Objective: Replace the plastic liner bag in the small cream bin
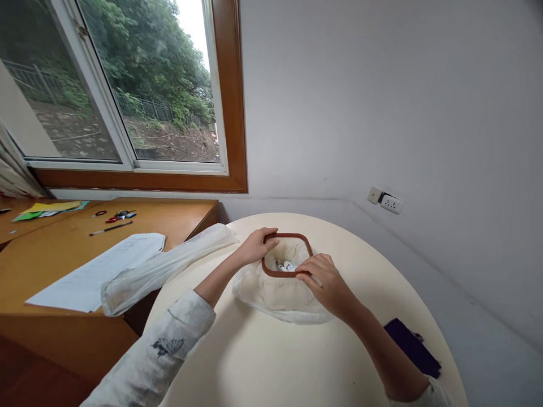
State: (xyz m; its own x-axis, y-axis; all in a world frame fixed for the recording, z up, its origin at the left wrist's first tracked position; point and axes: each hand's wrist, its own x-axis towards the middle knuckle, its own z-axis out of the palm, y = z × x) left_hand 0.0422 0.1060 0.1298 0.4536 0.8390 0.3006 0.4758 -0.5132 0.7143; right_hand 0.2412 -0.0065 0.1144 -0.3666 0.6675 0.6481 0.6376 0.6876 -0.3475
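A brown, rounded-square embroidery hoop lies on a round cream table, with cream cloth stretched in it and spilling out around it. My left hand grips the hoop's left rim. My right hand rests on the hoop's near right edge, fingers pinched on what looks like a thin needle. A small white and dark stitched patch shows inside the hoop.
A dark purple cloth lies at the table's right edge. A clear plastic bag bridges the table and a wooden desk with white paper, scissors, a pencil and coloured sheets. Window at left; wall socket at right.
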